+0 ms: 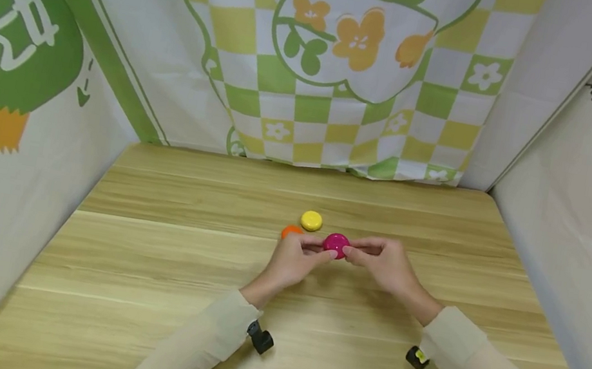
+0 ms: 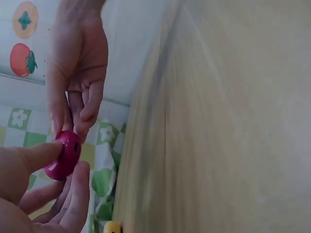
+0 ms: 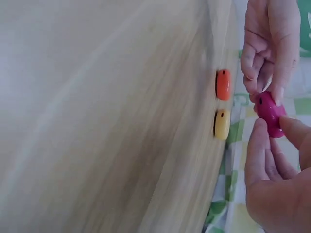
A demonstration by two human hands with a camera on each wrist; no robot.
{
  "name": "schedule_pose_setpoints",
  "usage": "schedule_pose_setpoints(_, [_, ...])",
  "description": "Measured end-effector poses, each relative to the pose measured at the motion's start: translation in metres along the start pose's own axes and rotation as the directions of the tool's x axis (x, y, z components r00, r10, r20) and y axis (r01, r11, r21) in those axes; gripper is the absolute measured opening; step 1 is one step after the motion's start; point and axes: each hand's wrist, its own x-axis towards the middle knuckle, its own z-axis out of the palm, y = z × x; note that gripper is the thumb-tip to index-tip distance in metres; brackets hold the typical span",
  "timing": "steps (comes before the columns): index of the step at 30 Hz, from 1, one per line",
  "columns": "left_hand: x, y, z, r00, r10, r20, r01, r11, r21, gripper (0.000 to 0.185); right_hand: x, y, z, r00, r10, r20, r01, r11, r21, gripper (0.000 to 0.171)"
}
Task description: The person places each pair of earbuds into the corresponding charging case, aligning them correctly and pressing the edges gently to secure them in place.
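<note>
You hold the magenta disc (image 1: 335, 245) above the table (image 1: 153, 265), lifted clear of the wood, between both hands. Your left hand (image 1: 295, 259) pinches its left edge with thumb and fingertips; your right hand (image 1: 382, 265) pinches the opposite edge the same way. This two-sided grip steadies a small, smooth, domed piece that would likely slip from one hand.

Just behind the magenta disc, the yellow disc (image 1: 311, 220) lies flat on the table. The orange disc (image 1: 291, 231) lies beside it, left of the magenta disc and partly hidden by your left hand in the head view.

The right wrist view shows what the head view hides: the orange disc (image 3: 223, 84) and yellow disc (image 3: 221, 123) rest close together but apart, each with a small dark mark on top, as does the magenta disc (image 3: 270, 114). The left wrist view shows the magenta disc (image 2: 64, 154) held on edge, with only a sliver of the yellow disc (image 2: 112, 227).
</note>
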Motion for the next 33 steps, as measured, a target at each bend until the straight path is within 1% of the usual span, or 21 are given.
schedule_pose_setpoints(2, [0.007,0.002,0.002,0.998,0.032,-0.045,-0.027,0.994,0.105,0.028,0.008,0.000,0.000,0.999,0.050,-0.004,-0.050,0.999,0.016,0.032])
schedule_pose_setpoints(4, [0.013,0.005,0.005,0.996,0.056,-0.070,-0.041,0.977,0.209,0.028,0.015,0.001,0.000,0.995,0.099,0.006,-0.099,0.994,0.042,0.033])
schedule_pose_setpoints(5, [0.015,0.006,0.006,0.995,0.067,-0.071,-0.046,0.965,0.257,0.026,0.018,0.002,-0.001,0.993,0.118,0.014,-0.119,0.992,0.053,0.033])
schedule_pose_setpoints(7, [0.020,0.008,0.010,0.995,0.082,-0.057,-0.058,0.938,0.343,0.021,0.024,0.004,-0.002,0.987,0.157,0.026,-0.158,0.986,0.044,0.032])
schedule_pose_setpoints(9, [0.023,0.009,0.013,0.995,0.087,-0.045,-0.059,0.902,0.427,0.017,0.030,0.006,-0.003,0.983,0.179,0.042,-0.180,0.983,0.023,0.030])
schedule_pose_setpoints(11, [0.027,0.009,0.015,0.996,0.077,-0.044,-0.046,0.871,0.490,0.020,0.035,0.007,-0.002,0.980,0.191,0.058,-0.192,0.981,0.010,0.029])
schedule_pose_setpoints(14, [0.031,0.009,0.018,0.997,0.055,-0.052,-0.015,0.823,0.568,0.031,0.042,0.007,0.000,0.974,0.216,0.074,-0.218,0.975,0.032,0.029])
schedule_pose_setpoints(16, [0.034,0.008,0.019,0.998,0.032,-0.054,0.007,0.798,0.603,0.036,0.046,0.008,0.002,0.968,0.236,0.079,-0.241,0.969,0.061,0.029])
schedule_pose_setpoints(19, [0.036,0.009,0.021,0.999,0.008,-0.046,0.024,0.768,0.639,0.038,0.050,0.010,0.003,0.963,0.257,0.080,-0.263,0.962,0.072,0.029])
schedule_pose_setpoints(21, [0.038,0.009,0.022,0.999,-0.007,-0.043,0.034,0.752,0.658,0.038,0.052,0.011,0.004,0.961,0.264,0.081,-0.270,0.960,0.074,0.029])
schedule_pose_setpoints(24, [0.039,0.008,0.022,0.999,-0.029,-0.035,0.045,0.736,0.675,0.038,0.055,0.013,0.005,0.959,0.269,0.085,-0.276,0.958,0.075,0.028])
schedule_pose_setpoints(27, [0.042,0.008,0.022,0.998,-0.048,-0.029,0.054,0.728,0.683,0.039,0.057,0.013,0.006,0.958,0.274,0.084,-0.281,0.957,0.074,0.027])
schedule_pose_setpoints(30, [0.044,0.007,0.021,0.998,-0.058,-0.016,0.053,0.725,0.687,0.040,0.058,0.012,0.007,0.959,0.271,0.087,-0.276,0.959,0.063,0.026])
schedule_pose_setpoints(33, [0.040,0.008,0.021,0.998,-0.055,0.006,0.037,0.737,0.675,0.032,0.057,0.010,0.004,0.960,0.260,0.104,-0.266,0.963,0.049,0.025])
